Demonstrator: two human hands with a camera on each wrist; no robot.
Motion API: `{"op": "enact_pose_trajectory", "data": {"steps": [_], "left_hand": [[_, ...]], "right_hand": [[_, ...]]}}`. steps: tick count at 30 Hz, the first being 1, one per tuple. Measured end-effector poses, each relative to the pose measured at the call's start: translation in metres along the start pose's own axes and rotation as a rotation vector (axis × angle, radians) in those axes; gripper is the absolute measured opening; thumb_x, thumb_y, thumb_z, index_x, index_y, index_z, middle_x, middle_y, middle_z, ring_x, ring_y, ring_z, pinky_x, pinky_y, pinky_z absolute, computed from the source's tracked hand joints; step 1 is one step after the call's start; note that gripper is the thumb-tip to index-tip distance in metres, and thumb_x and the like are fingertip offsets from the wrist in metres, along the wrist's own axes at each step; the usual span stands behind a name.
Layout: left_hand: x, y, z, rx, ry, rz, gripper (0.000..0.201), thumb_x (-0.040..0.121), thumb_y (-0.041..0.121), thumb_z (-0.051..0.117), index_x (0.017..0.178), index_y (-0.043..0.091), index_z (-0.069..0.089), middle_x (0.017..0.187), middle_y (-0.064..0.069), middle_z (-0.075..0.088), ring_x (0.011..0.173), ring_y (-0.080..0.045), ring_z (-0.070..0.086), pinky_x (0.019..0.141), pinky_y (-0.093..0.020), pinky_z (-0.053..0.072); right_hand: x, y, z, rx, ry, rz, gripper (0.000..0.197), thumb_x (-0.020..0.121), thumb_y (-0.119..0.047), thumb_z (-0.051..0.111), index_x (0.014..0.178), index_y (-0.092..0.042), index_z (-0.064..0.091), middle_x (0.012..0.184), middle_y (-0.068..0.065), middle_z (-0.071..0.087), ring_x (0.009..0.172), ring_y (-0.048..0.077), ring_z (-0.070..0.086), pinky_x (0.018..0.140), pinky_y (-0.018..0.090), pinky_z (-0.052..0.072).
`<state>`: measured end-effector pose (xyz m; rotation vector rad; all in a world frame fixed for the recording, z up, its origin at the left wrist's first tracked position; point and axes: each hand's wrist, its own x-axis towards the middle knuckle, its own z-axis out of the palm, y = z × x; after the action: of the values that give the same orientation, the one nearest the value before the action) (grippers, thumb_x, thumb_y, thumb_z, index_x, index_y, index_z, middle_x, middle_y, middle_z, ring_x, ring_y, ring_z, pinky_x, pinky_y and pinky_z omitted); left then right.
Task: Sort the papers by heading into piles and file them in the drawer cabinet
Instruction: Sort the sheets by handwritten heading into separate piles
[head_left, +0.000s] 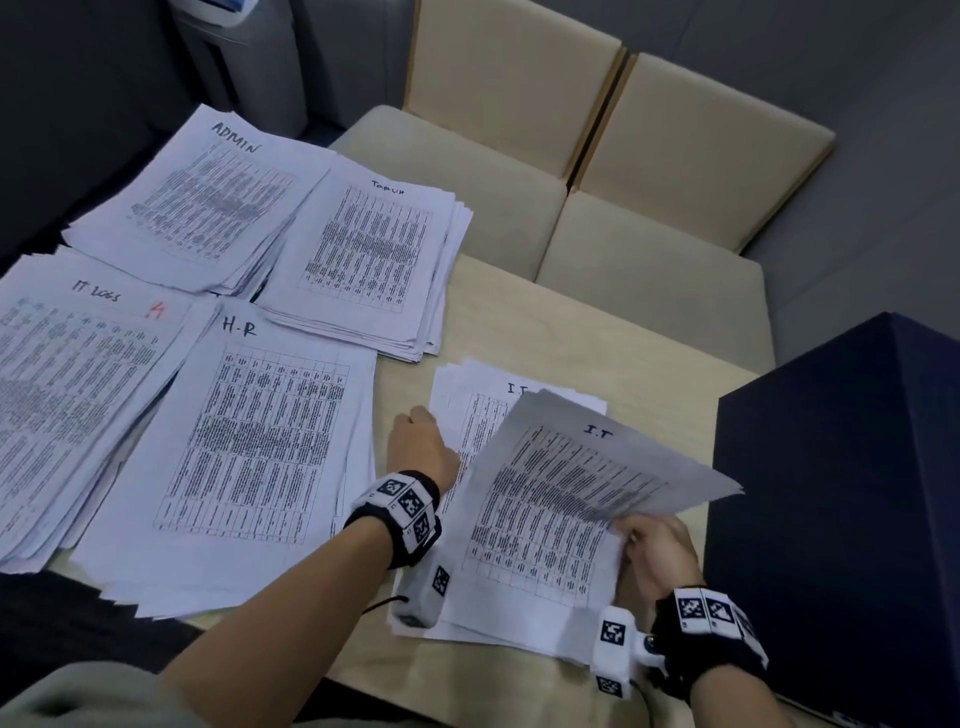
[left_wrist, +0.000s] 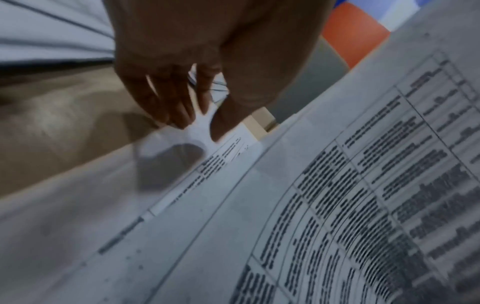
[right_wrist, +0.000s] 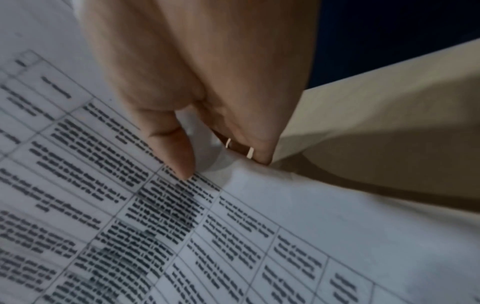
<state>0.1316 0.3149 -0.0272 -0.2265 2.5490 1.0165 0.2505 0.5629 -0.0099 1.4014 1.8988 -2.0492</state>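
Note:
A flat pile headed I.T (head_left: 470, 410) lies on the table's right half. My left hand (head_left: 423, 436) sits at its left edge; in the left wrist view, thumb and fingers (left_wrist: 179, 115) pinch a corner of its top sheet (left_wrist: 205, 123). My right hand (head_left: 644, 535) holds a raised bundle of I.T sheets (head_left: 561, 493) by the lower right edge, tilted over the pile. In the right wrist view the thumb (right_wrist: 176, 152) is on top of the bundle (right_wrist: 155, 226) and the fingers are underneath. Sorted piles lie to the left: ADMIN (head_left: 208, 202), H-R (head_left: 249, 441), IT LOGS (head_left: 67, 395).
A fourth pile with an unclear heading (head_left: 374, 254) lies behind H-R. The dark blue cabinet (head_left: 841, 493) stands at the right, close to my right hand. Beige cushioned seats (head_left: 597, 171) lie beyond the wooden table (head_left: 545, 322). A grey bin-like unit (head_left: 234, 57) stands at the back left.

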Motion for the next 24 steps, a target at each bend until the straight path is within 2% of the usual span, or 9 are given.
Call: {"op": "enact_pose_trajectory", "data": {"steps": [2,3,5,8,10,14,18,21,24], "left_hand": [[0.000,-0.001,0.002,0.053,-0.080,-0.078,0.037,0.087,0.020,0.068,0.114,0.004,0.048,0.112,-0.010,0.052,0.101,-0.028,0.056,0.080,-0.031,0.047],[0.000,0.000,0.002,0.091,-0.118,-0.072,0.029,0.088,0.021,0.067,0.107,0.007,0.051,0.104,-0.008,0.055,0.094,-0.026,0.058,0.074,-0.030,0.045],[-0.001,0.000,0.004,0.108,-0.153,0.008,0.012,0.088,0.017,0.064,0.084,0.014,0.053,0.085,-0.003,0.057,0.077,-0.023,0.055,0.065,-0.027,0.042],[0.000,-0.004,0.009,-0.089,-0.168,0.140,0.029,0.083,0.002,0.064,0.066,0.024,0.054,0.075,0.003,0.062,0.070,-0.019,0.057,0.059,-0.022,0.044],[0.000,-0.007,0.009,-0.206,-0.129,0.185,0.032,0.077,-0.010,0.055,0.071,0.021,0.058,0.073,0.003,0.066,0.068,-0.020,0.062,0.054,-0.023,0.047],[0.000,-0.006,0.004,-0.127,-0.034,0.317,0.027,0.078,-0.008,0.051,0.083,0.019,0.056,0.068,0.008,0.067,0.068,-0.014,0.063,0.060,-0.026,0.050],[-0.004,-0.002,0.002,-0.241,-0.053,0.428,0.035,0.071,-0.014,0.043,0.079,0.018,0.053,0.067,0.001,0.066,0.066,-0.018,0.062,0.060,-0.029,0.050],[-0.005,-0.002,0.003,-0.339,-0.063,0.399,0.032,0.071,-0.015,0.043,0.077,0.013,0.057,0.070,-0.008,0.065,0.065,-0.020,0.058,0.059,-0.023,0.046],[-0.003,-0.003,0.006,-0.307,-0.194,0.276,0.025,0.080,-0.007,0.048,0.092,0.011,0.060,0.087,-0.004,0.065,0.076,-0.016,0.058,0.061,-0.014,0.044]], "right_hand": [[-0.001,0.000,0.001,-0.013,0.002,0.005,0.021,0.078,0.018,0.049,0.093,0.009,0.061,0.087,0.018,0.063,0.084,0.034,0.056,0.068,0.033,0.046],[-0.002,0.000,0.001,-0.023,0.007,0.009,0.020,0.078,0.018,0.049,0.090,0.006,0.061,0.085,0.017,0.062,0.083,0.034,0.054,0.066,0.032,0.044],[-0.003,0.004,0.000,-0.025,0.023,0.017,0.020,0.076,0.016,0.051,0.089,0.003,0.061,0.088,0.017,0.065,0.086,0.033,0.057,0.069,0.033,0.045],[-0.004,0.005,-0.004,-0.022,0.058,0.002,0.021,0.074,0.015,0.053,0.090,0.005,0.063,0.088,0.015,0.068,0.085,0.030,0.061,0.072,0.032,0.045],[-0.003,0.004,-0.005,-0.054,0.096,0.000,0.017,0.076,0.016,0.055,0.087,0.006,0.063,0.083,0.014,0.065,0.080,0.028,0.057,0.068,0.030,0.044],[0.004,0.002,-0.005,-0.054,0.132,0.051,0.014,0.078,0.015,0.059,0.085,0.006,0.067,0.089,0.020,0.068,0.083,0.032,0.061,0.078,0.037,0.050],[0.005,0.002,-0.005,0.011,0.153,0.055,0.017,0.081,0.016,0.058,0.092,0.007,0.066,0.089,0.016,0.068,0.077,0.028,0.062,0.066,0.033,0.049],[0.008,0.005,-0.007,0.046,0.145,0.037,0.020,0.079,0.017,0.059,0.093,0.006,0.068,0.092,0.017,0.070,0.081,0.028,0.064,0.070,0.032,0.049],[0.009,0.007,-0.009,0.076,0.120,0.049,0.022,0.079,0.018,0.058,0.097,0.008,0.067,0.093,0.016,0.070,0.084,0.029,0.065,0.071,0.031,0.049]]}}
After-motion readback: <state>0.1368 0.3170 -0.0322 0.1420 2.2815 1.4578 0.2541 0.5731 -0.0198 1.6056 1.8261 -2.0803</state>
